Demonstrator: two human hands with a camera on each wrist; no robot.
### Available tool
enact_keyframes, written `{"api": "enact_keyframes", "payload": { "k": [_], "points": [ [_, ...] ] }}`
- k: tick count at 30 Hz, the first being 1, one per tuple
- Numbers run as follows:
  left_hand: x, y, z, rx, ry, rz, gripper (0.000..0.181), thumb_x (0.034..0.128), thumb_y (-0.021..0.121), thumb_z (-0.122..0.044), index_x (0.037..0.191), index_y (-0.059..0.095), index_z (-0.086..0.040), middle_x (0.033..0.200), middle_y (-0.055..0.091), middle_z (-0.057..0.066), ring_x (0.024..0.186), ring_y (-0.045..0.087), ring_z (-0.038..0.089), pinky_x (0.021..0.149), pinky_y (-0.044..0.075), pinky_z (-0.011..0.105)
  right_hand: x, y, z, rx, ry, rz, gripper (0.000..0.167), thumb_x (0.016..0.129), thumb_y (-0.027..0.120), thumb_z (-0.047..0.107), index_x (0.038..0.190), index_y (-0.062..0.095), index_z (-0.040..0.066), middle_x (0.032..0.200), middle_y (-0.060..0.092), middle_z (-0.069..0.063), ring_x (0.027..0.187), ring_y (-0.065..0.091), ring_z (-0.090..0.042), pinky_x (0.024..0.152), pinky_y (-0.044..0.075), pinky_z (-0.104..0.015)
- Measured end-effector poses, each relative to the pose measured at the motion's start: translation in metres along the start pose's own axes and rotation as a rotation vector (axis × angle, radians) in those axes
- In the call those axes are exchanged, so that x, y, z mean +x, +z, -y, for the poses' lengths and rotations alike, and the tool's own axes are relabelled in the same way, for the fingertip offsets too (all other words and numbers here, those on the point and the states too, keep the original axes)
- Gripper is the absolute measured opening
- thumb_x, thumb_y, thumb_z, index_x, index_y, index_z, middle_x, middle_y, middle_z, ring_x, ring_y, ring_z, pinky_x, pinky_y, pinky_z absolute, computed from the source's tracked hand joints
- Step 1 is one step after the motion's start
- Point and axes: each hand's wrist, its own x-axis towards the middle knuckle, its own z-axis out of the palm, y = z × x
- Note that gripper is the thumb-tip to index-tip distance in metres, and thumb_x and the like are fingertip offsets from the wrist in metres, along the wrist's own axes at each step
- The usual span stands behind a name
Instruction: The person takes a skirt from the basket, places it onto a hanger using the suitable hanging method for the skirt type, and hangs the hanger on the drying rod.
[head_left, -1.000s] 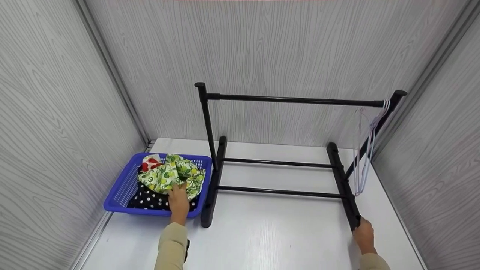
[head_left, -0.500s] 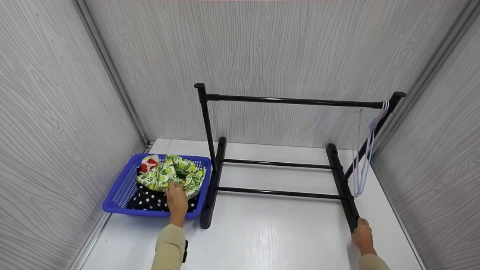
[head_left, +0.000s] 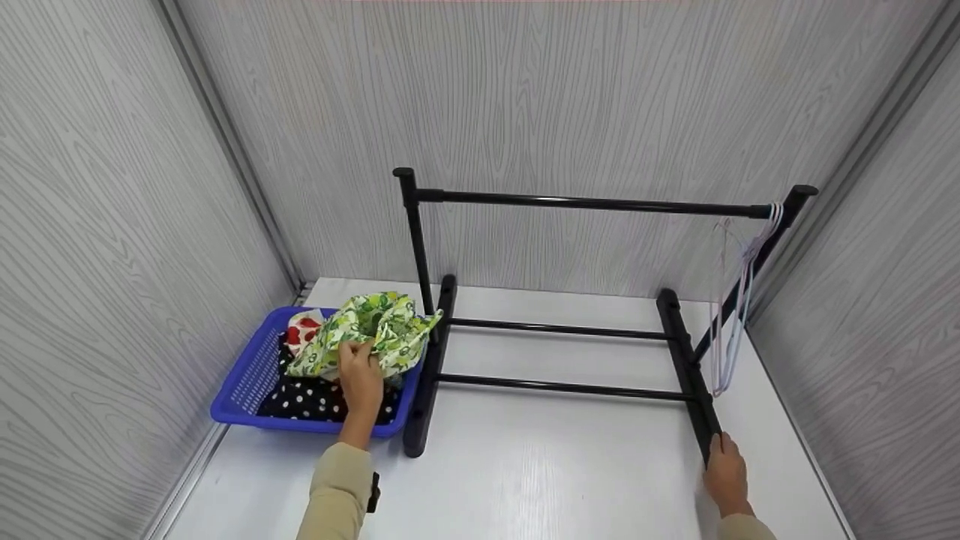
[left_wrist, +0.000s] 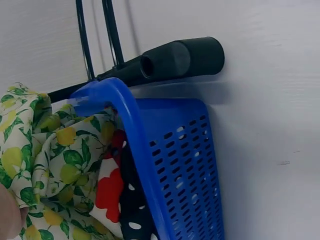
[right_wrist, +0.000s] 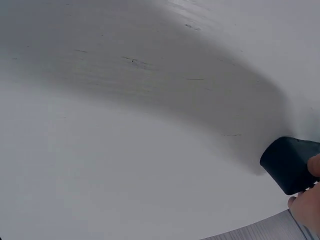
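Observation:
In the head view my left hand pinches a white cloth with green and yellow lemon print, lifted a little above the other clothes in the blue basket. The same printed cloth fills the left side of the left wrist view. Under it lie a black polka-dot cloth and a red and white one. My right hand grips the front end of the black rack's right foot; that foot's end shows in the right wrist view.
A black rack stands right of the basket, with its top bar and two lower bars. Several thin hangers hang at the bar's right end. Grey wood-grain panels enclose the white surface at the back and sides.
My left hand has risen slightly with the lemon-print cloth, which has shifted up and to the right. My right hand stays on the rack's foot.

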Motion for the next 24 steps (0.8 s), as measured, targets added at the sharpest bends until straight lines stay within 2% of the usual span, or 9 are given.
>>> {"api": "enact_keyframes", "payload": {
  "k": [6,12,18,24],
  "points": [
    [0.005,0.003,-0.017,-0.070,0.039,-0.025,0.024,0.0848,0.048,0.014,0.101,0.065,0.012,0.095,0.047,0.020,0.083,0.047,0.028,0.067,0.039,0.038,-0.003,0.001,-0.002,-0.094,-0.041,0.051,0.041,0.089,0.043,-0.008,0.126,0.033,-0.024,0.128,0.032,-0.044,0.119,0.033,-0.057,0.098,0.031,-0.063],
    [0.010,0.003,-0.032,-0.088,0.106,-0.074,0.024,0.0827,0.047,0.016,0.099,0.065,0.013,0.093,0.047,0.021,0.083,0.046,0.030,0.067,0.039,0.039,-0.003,-0.001,-0.002,-0.094,-0.077,0.028,0.041,0.087,0.045,-0.010,0.124,0.035,-0.024,0.126,0.035,-0.044,0.114,0.037,-0.056,0.094,0.037,-0.059],
    [0.018,0.004,-0.049,-0.119,0.142,-0.126,0.022,0.0840,0.048,0.015,0.098,0.065,0.012,0.094,0.047,0.021,0.082,0.048,0.030,0.064,0.041,0.038,-0.001,-0.003,0.000,-0.075,-0.056,0.072,0.041,0.088,0.043,-0.011,0.125,0.033,-0.024,0.128,0.033,-0.044,0.116,0.036,-0.055,0.095,0.036,-0.058],
    [0.024,0.005,-0.077,-0.206,0.177,-0.138,0.020,0.0833,0.050,0.015,0.096,0.065,0.012,0.092,0.047,0.021,0.078,0.048,0.026,0.062,0.042,0.034,-0.002,0.000,-0.003,-0.095,-0.093,0.041,0.039,0.088,0.043,-0.011,0.124,0.035,-0.025,0.126,0.035,-0.044,0.114,0.038,-0.055,0.096,0.037,-0.058]
  ]
}}
